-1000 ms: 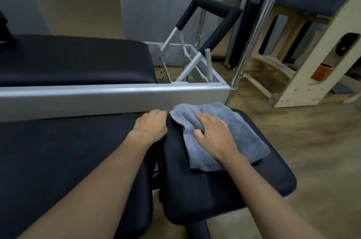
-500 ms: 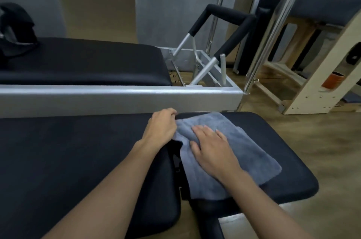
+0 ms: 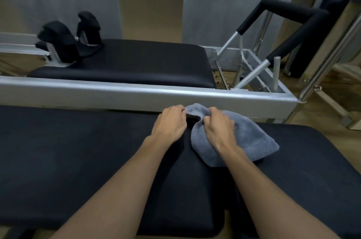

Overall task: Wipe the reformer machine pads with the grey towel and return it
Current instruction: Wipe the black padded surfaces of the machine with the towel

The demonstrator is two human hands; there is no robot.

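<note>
Black vinyl fills most of what we see: the large near pad (image 3: 68,160) spreads from nine o'clock across to the centre, and a second, smaller pad (image 3: 312,170) sits at four o'clock, with a dark gap running between them. Beyond both runs the silver frame rail (image 3: 136,92), and behind it the carriage pad (image 3: 136,63) with two black shoulder rests (image 3: 68,39) at ten o'clock and the padded footbar (image 3: 293,8) at two o'clock.

Compared with half a second ago, our view has swung left, so the shoulder rests now show fully. Then our right palm lay flat on the spread cloth; now the cloth is bunched and lifted at its far end.

We see the grey towel (image 3: 244,141) lying across the gap, mostly on the smaller pad. Its long axis runs from eleven o'clock, where the gathered end rises by the rail, down to its broad end at four o'clock, which lies on the vinyl.

Our right hand (image 3: 218,127) is closed, knuckles up, its fingers clutching the towel's bunched upper part. Our left hand (image 3: 170,123) is curled just beside it at nine o'clock, fingertips pinching the towel's far corner, with a dark fold of shadow showing between the two hands.
</note>
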